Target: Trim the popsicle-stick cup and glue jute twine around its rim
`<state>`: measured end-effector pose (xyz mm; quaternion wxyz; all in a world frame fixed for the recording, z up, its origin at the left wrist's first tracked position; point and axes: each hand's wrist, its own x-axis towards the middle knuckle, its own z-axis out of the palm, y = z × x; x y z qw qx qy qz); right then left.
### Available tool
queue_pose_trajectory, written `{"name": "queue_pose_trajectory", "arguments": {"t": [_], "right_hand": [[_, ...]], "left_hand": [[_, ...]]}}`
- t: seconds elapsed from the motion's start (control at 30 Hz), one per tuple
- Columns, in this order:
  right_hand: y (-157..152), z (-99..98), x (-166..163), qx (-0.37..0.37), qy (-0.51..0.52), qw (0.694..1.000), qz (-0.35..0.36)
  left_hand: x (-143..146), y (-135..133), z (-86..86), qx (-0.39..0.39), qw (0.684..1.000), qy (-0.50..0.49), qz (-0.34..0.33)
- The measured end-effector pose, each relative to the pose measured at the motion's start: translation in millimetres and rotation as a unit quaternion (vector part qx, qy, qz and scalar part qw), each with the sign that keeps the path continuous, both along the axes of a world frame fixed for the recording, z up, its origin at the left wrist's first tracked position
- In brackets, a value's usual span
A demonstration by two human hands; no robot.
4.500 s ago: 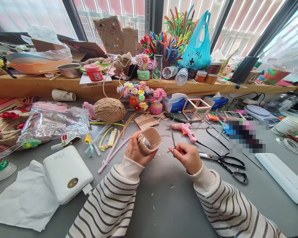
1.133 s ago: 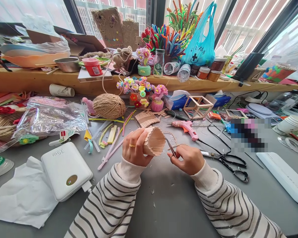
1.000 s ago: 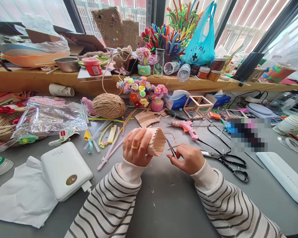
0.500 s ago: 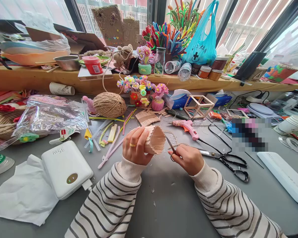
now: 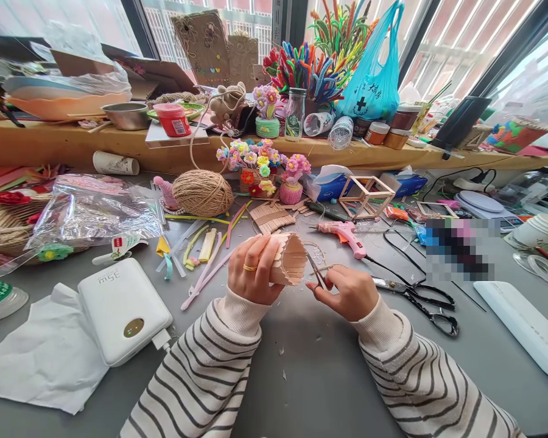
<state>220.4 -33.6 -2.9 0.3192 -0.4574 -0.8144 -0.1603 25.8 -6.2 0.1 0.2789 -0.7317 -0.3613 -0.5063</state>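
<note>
My left hand (image 5: 254, 267) wraps around a cup-shaped holder made of wooden craft sticks (image 5: 293, 260), tilted so its open mouth faces right. In my right hand (image 5: 347, 291) is a small pair of scissors (image 5: 317, 274), its blades pointing up and left close to the holder's rim. Whether the blades touch the rim I cannot tell. Behind the scissors a thin twine (image 5: 335, 265) lies on the grey table. A pink glue gun (image 5: 347, 236) rests beyond my right hand, and large black-handled scissors (image 5: 415, 298) lie beside it.
A ball of twine (image 5: 202, 192), a pile of craft sticks (image 5: 270, 217) and a wooden stick frame (image 5: 366, 196) stand farther back. A white power bank (image 5: 124, 311) lies at left, a long white case (image 5: 520, 325) at right. Jars and pipe cleaners crowd the ledge (image 5: 164, 151).
The small scissors' blades are spread a little wider and sit slightly farther from my left hand. The holder has turned slightly, showing more of its inside.
</note>
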Motion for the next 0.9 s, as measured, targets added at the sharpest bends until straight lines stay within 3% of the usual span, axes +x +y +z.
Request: {"name": "queue_pose_trajectory", "arguments": {"t": [0.33, 0.6, 0.9], "right_hand": [[-0.9, -2.7, -4.2, 0.029, -0.021, 0.999, -0.006], [-1.2, 1.3, -4.1, 0.051, -0.029, 0.998, -0.002], [-1.2, 6.6, -0.8, -0.024, 0.021, 0.999, -0.018]], "left_hand": [[1.1, -0.4, -1.4, -0.007, 1.000, -0.001, 0.017], [1.1, -1.5, -1.4, -0.032, 0.999, -0.011, -0.017], [1.3, -3.2, -1.5, -0.058, 0.998, -0.024, -0.015]]}}
